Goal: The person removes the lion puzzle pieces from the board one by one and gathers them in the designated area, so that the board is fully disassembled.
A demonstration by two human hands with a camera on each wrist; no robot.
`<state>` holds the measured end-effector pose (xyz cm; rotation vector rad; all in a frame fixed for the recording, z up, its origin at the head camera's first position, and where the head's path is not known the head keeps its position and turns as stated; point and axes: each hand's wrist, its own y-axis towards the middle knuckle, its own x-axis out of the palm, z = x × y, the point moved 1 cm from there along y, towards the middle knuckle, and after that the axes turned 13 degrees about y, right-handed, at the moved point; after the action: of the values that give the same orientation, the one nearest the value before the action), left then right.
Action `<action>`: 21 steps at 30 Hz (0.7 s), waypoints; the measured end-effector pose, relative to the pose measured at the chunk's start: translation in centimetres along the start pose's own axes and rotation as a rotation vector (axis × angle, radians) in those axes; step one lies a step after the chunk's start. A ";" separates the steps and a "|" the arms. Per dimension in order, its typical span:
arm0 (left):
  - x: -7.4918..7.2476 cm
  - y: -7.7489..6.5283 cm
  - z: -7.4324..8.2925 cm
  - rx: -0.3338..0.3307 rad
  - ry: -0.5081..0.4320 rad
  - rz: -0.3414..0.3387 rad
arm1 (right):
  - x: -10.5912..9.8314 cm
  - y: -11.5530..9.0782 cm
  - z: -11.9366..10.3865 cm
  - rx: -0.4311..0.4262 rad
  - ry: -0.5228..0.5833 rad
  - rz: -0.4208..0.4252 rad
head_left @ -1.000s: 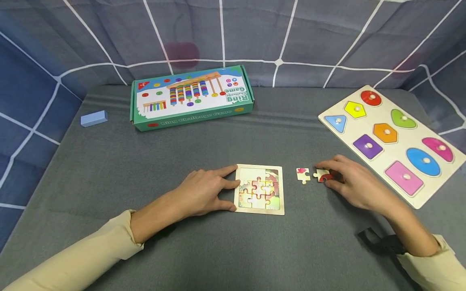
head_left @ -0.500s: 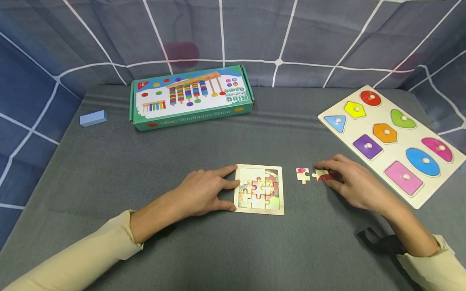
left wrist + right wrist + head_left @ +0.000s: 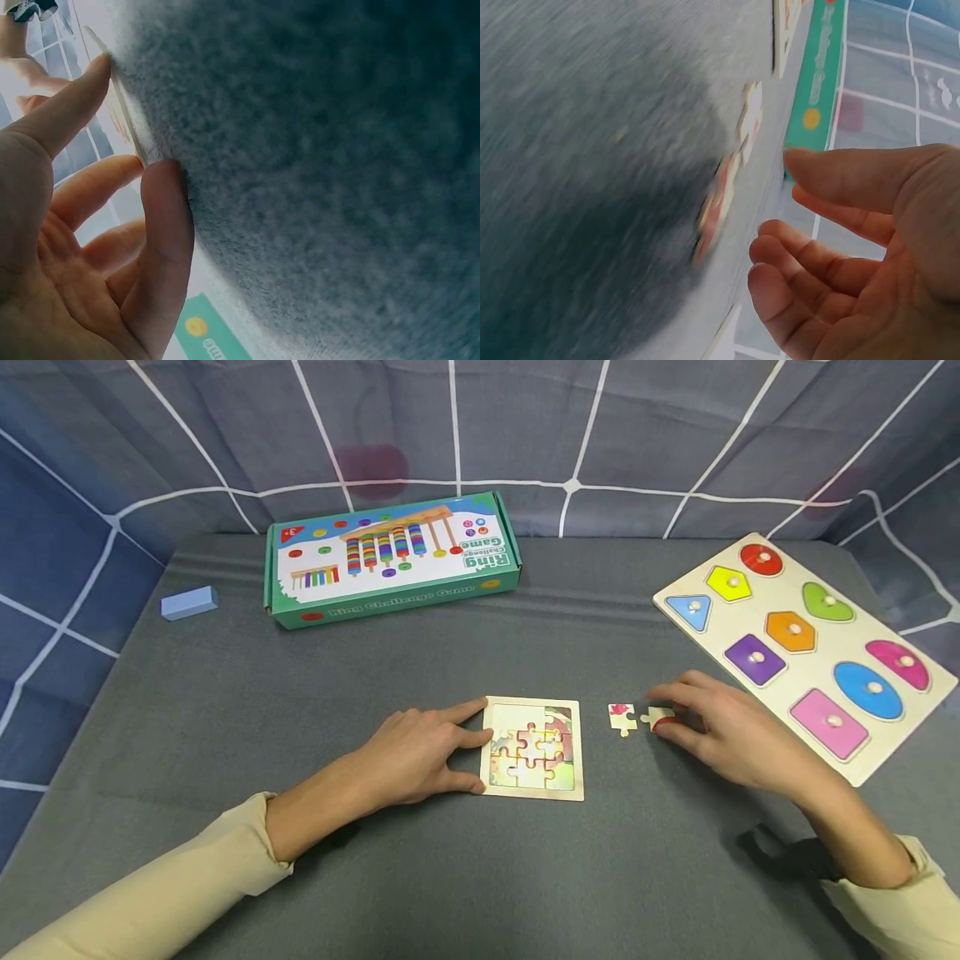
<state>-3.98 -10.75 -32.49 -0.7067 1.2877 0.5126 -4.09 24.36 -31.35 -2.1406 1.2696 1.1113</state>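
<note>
My left hand (image 3: 420, 756) rests its fingertips along the left side of a small wooden jigsaw puzzle (image 3: 532, 794), thumb by the near corner and forefinger by the far one. In the left wrist view its fingertips (image 3: 163, 169) meet the thin board's edge. Right of the puzzle lie two loose jigsaw pieces: one with a pink patch (image 3: 622, 717), and one with a red patch (image 3: 657, 717) partly hidden behind my right thumb. My right hand (image 3: 723, 735) hovers over the red-patched piece, forefinger and thumb spread. The right wrist view shows a gap between that hand (image 3: 832, 255) and the pieces.
A wooden shape board with knobbed pieces (image 3: 787, 689) lies at the right. Toward the back stands a green Ring Challenge Game box (image 3: 393, 560), with a blue block (image 3: 189, 603) to its left. A grid-patterned curtain (image 3: 510, 427) hangs behind the grey tabletop (image 3: 360, 668).
My right thumb has shifted left and now covers more of the red-patched jigsaw piece. The left hand stays on the puzzle's edge, and the head view has moved slightly.
</note>
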 end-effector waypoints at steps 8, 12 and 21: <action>0.0 -0.1 0.0 0.000 0.004 -0.001 | 1.6 1.9 -2.4 -0.059 -0.001 -0.073; 0.0 -0.1 -0.1 -0.003 0.014 0.008 | 2.6 3.1 -3.5 -0.078 0.024 -0.111; 0.0 -0.1 -0.1 0.005 0.008 0.004 | 4.7 4.9 -5.3 -0.089 0.082 -0.167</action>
<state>-3.95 -10.88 -32.46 -0.7030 1.2974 0.5100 -4.81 15.79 -31.67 -2.3319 1.0698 1.0380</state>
